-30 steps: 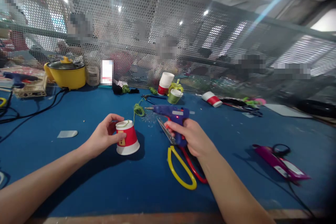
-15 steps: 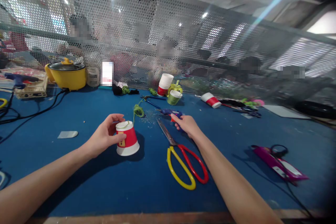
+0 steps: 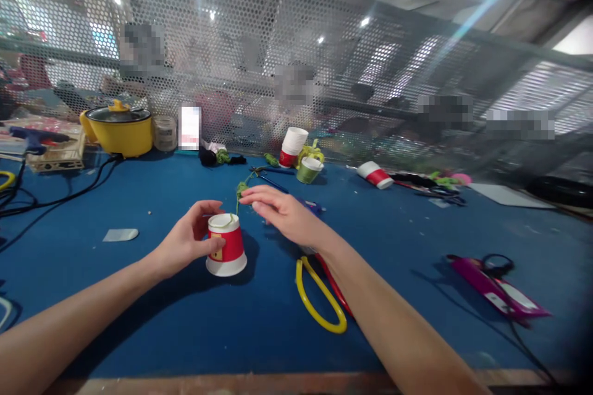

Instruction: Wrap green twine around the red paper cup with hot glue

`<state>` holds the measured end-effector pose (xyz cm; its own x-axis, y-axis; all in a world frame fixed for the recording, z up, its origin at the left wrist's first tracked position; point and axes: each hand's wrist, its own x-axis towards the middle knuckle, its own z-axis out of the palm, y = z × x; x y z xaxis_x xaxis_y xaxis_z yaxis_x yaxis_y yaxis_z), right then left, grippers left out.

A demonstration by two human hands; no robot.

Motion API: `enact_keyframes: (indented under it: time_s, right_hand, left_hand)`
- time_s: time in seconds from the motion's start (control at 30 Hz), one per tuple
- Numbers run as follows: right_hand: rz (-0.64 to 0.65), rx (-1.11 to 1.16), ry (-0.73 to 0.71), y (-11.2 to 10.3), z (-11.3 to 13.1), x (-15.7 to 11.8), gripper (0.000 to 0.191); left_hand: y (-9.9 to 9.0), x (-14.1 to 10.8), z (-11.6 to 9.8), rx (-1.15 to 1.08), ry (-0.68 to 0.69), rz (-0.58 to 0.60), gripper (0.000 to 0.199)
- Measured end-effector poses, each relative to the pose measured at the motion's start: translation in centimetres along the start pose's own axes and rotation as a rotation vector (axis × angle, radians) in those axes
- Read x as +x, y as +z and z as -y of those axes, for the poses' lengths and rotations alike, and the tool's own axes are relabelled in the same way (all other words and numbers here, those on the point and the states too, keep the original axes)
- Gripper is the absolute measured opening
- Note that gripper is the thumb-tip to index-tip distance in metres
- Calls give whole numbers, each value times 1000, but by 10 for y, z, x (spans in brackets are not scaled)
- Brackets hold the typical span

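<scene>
An upside-down red and white paper cup (image 3: 231, 244) stands on the blue table, with my left hand (image 3: 192, 234) wrapped round its left side. Green yarn (image 3: 225, 222) lies on the cup's upturned base and runs back to a small green bundle (image 3: 241, 187). My right hand (image 3: 282, 213) hovers right of the cup beside that yarn, fingers apart and holding nothing. Behind it, the blue glue gun (image 3: 311, 205) is partly hidden. Large scissors with yellow and red handles (image 3: 319, 296) lie under my right forearm, their blades mostly covered.
A yellow pot (image 3: 119, 133), a jar (image 3: 164, 134) and a lit phone (image 3: 189, 128) stand at the back left. Stacked cups (image 3: 293, 142) and a green cup (image 3: 309, 170) are behind; another cup (image 3: 374, 175) lies sideways. A purple packet (image 3: 495, 290) with a cable is at right.
My right hand has let go of the glue gun and moved left towards the cup and yarn. My left hand stays on the cup.
</scene>
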<state>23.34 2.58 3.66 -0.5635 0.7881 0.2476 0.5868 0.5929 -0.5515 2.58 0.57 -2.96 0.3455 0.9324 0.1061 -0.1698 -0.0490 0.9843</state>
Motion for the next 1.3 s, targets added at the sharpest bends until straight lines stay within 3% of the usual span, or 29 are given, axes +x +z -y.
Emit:
enact_keyframes:
  time_s: [0.07,0.23,0.43,0.6,0.8,1.03,1.17,1.3]
  right_hand:
    - [118,42,-92,0,11,10,26]
    - [420,-45,-40,-9,12,29,25]
    - [533,-65,-48,-12,6,38,25]
    - [522,46,5,-10,3,40,10]
    - [523,119,58,-7,1,36,9]
    - [389,189,231,-9,9,20,11]
    - [258,331,238,-9,16,8,14]
    - [128,223,220,-4,23,-4,18]
  left_hand:
    - [0,0,1,-9,18,23,53]
    - [-1,0,1,-11,8,71,55]
    - [-1,-2,-1,10,-20,104,54]
    - [-1,-1,-1,2,-24,112,54]
    - [-1,-2,-2,-15,-36,133,57]
    - [-1,-2,-4,9,-49,85,57]
    - [-1,-2,-4,-5,-57,72,59]
    - [1,-1,-5,-38,-64,62,58]
